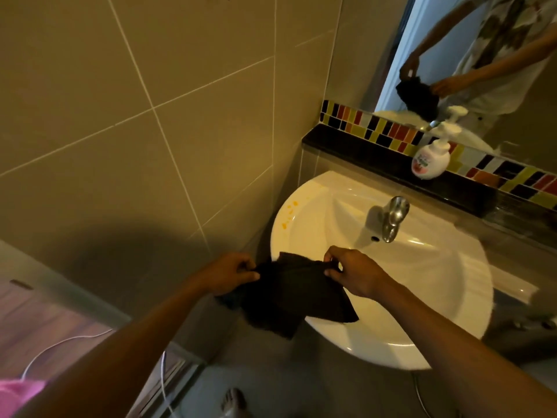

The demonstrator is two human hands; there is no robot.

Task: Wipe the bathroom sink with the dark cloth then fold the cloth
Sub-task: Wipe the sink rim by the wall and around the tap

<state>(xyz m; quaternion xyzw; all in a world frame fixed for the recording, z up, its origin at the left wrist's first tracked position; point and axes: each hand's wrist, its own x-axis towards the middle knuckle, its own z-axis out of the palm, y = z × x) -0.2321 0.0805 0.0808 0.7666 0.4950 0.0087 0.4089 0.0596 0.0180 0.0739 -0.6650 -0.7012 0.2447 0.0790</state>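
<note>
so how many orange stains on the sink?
3 visible, all on the sink's back-left rim: a larger one, a small one below it, another lower. The cloth may hide more.

Both hands, left hand (233, 271) and right hand (354, 274), pinch the dark cloth (297, 295) above the sink (422, 297) rim.

both arms reach forward, left hand (233, 271) and right hand (354, 274) each in a pinched grip.

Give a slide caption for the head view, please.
Both hands, left and right, hold the dark cloth above the sink.
</note>
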